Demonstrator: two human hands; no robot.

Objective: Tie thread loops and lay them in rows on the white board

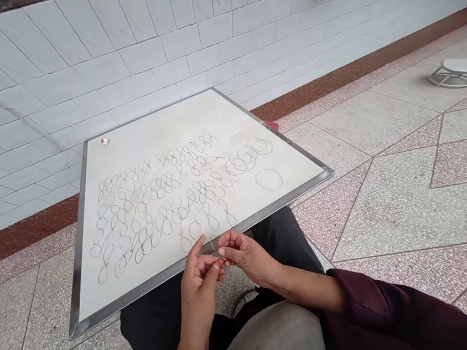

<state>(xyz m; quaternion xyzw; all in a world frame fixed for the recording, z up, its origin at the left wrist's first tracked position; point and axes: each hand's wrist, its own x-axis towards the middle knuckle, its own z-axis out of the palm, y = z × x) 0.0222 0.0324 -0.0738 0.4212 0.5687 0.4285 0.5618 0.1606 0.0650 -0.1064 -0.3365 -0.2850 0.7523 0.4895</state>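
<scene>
Both my hands are close together at the table's near edge. The thumb and fingers of my left hand (pixel 198 281) pinch a thin wire (pixel 213 244), with the index finger raised. My right hand (pixel 250 256) grips the same wire between thumb and fingertips, touching the left fingers. A small loop of it stands above the fingers; the rest is hidden. Rows of thin dark wires twisted into figure-eight shapes (pixel 143 246) lie across the white table (pixel 161 121). Several round wire rings (pixel 242 160) overlap on the right, and one single ring (pixel 269 179) lies apart.
A small white and red object (pixel 105 141) sits at the table's far left corner. The metal table edge (pixel 146 295) runs just in front of my lap. A tiled wall (pixel 122 70) stands behind the table. A low round stool (pixel 458 70) is on the floor far right.
</scene>
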